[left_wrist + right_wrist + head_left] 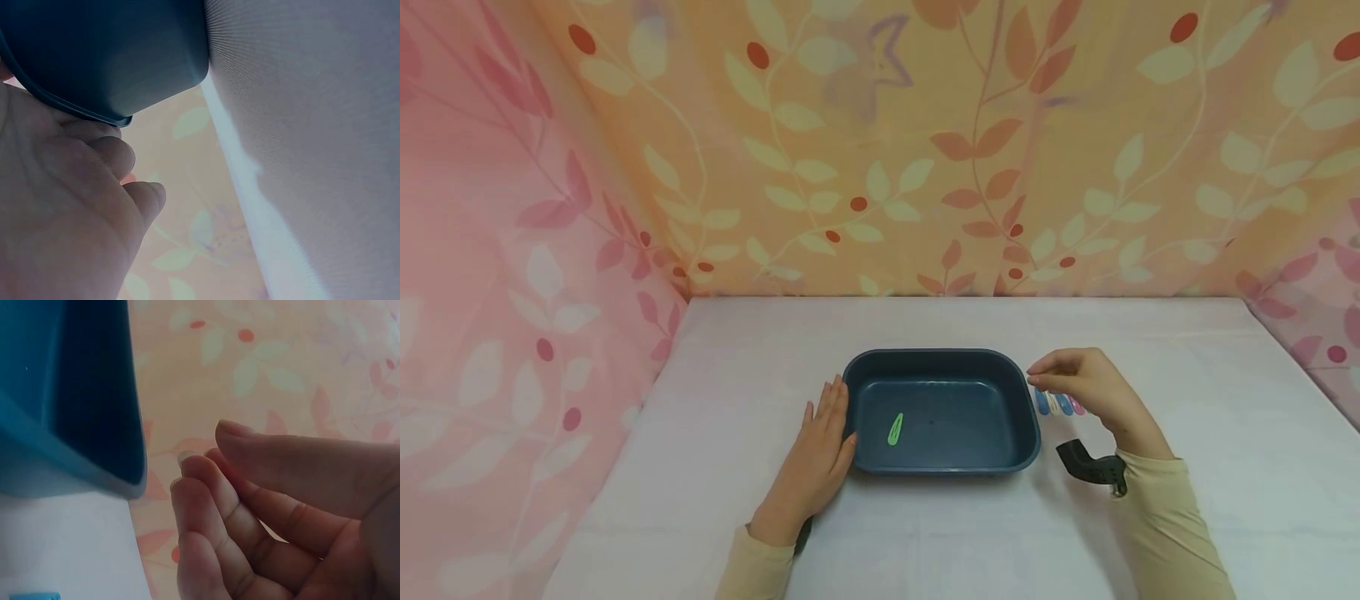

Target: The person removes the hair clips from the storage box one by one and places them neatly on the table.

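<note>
A dark blue plastic basin (943,472) stands on the white-covered table, and inside it, left of the middle, lies a green snap hair clip (896,429). Against the basin's left rim rests my left hand (817,462), its fingers extended along the side. My right hand (1093,387) hovers just beyond the right rim, fingers loosely bent. In the right wrist view, nothing shows between the thumb (275,459) and fingers. Below that hand several more hair clips lie in a row, including a blue clip (1042,402) and a pink clip (1078,407), partly hidden by the hand.
White cloth (760,350) covers the table. A yellow floral curtain (865,150) hangs behind its far edge, with a pink floral one (497,292) along the left. A black wrist mount (1093,467) juts out from the right sleeve.
</note>
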Demonstrator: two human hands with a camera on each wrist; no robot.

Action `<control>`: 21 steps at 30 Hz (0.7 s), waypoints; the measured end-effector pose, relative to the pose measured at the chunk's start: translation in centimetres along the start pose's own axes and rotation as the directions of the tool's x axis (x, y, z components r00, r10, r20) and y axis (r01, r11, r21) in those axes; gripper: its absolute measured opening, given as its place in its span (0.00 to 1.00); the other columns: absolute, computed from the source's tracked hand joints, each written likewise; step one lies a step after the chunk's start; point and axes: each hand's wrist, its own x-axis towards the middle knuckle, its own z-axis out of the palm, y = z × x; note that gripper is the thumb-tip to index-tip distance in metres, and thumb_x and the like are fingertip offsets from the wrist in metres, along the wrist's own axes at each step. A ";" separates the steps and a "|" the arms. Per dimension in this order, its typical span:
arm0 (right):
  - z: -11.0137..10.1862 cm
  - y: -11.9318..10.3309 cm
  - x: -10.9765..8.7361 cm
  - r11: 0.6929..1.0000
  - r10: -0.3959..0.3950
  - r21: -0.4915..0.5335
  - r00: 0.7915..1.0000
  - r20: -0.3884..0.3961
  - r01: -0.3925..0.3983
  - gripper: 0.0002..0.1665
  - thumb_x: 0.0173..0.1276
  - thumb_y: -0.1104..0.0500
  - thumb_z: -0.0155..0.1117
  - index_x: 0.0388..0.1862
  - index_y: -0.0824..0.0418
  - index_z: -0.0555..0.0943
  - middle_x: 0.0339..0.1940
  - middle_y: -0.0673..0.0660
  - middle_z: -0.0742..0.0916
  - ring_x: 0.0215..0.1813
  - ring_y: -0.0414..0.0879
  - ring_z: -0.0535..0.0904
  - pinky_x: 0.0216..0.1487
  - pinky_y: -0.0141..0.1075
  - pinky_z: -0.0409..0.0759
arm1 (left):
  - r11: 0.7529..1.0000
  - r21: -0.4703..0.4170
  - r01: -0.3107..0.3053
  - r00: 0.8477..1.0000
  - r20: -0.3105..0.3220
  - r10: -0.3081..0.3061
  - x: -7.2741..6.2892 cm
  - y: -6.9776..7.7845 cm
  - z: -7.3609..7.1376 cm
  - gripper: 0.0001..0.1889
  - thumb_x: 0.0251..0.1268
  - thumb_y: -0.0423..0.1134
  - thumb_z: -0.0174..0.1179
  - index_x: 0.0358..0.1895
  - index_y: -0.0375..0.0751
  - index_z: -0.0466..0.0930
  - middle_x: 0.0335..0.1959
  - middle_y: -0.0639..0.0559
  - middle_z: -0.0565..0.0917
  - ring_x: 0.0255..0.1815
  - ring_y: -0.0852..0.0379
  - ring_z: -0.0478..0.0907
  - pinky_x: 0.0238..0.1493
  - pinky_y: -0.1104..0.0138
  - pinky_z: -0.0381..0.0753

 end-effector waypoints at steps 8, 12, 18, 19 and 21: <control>1.1 -0.8 0.3 0.998 -0.057 0.029 0.998 0.041 0.056 0.10 0.63 0.63 0.65 0.39 0.69 0.83 0.34 0.60 0.87 0.36 0.45 0.81 0.40 0.38 0.77 | 1.000 0.006 0.000 1.000 -0.001 0.000 -0.1 -0.1 0.2 0.33 0.68 0.35 0.51 0.71 0.25 0.49 0.74 0.36 0.49 0.74 0.40 0.47 0.67 0.42 0.49; 1.8 -1.3 0.5 0.996 -0.087 0.036 0.995 0.058 0.085 0.09 0.62 0.62 0.66 0.37 0.68 0.84 0.32 0.58 0.87 0.35 0.46 0.81 0.40 0.39 0.78 | 1.000 0.005 -0.008 1.000 -0.007 0.008 0.0 -0.1 0.1 0.33 0.68 0.34 0.52 0.71 0.25 0.49 0.74 0.36 0.49 0.73 0.40 0.48 0.67 0.42 0.49; 2.9 -2.2 1.0 0.993 -0.115 0.033 0.988 0.100 0.112 0.09 0.61 0.61 0.67 0.36 0.67 0.84 0.31 0.59 0.86 0.35 0.47 0.80 0.40 0.37 0.78 | 1.000 0.012 0.001 1.000 0.004 -0.001 0.1 0.1 -0.2 0.33 0.69 0.36 0.50 0.71 0.25 0.49 0.74 0.36 0.49 0.74 0.40 0.47 0.67 0.42 0.49; 3.1 -2.3 1.1 0.993 -0.116 0.034 0.987 0.108 0.113 0.09 0.61 0.61 0.67 0.36 0.68 0.84 0.31 0.60 0.86 0.35 0.47 0.80 0.41 0.38 0.78 | 1.000 0.013 0.003 1.000 0.007 -0.003 0.1 0.1 -0.2 0.33 0.69 0.36 0.50 0.71 0.25 0.48 0.74 0.36 0.48 0.74 0.40 0.47 0.67 0.42 0.49; 3.5 -2.4 1.3 0.993 -0.118 0.035 0.985 0.123 0.115 0.09 0.61 0.61 0.67 0.35 0.68 0.84 0.31 0.60 0.86 0.35 0.47 0.80 0.40 0.38 0.78 | 1.000 0.013 0.005 1.000 0.010 -0.005 0.1 0.1 -0.2 0.33 0.69 0.36 0.50 0.71 0.25 0.48 0.74 0.36 0.48 0.74 0.40 0.47 0.67 0.42 0.49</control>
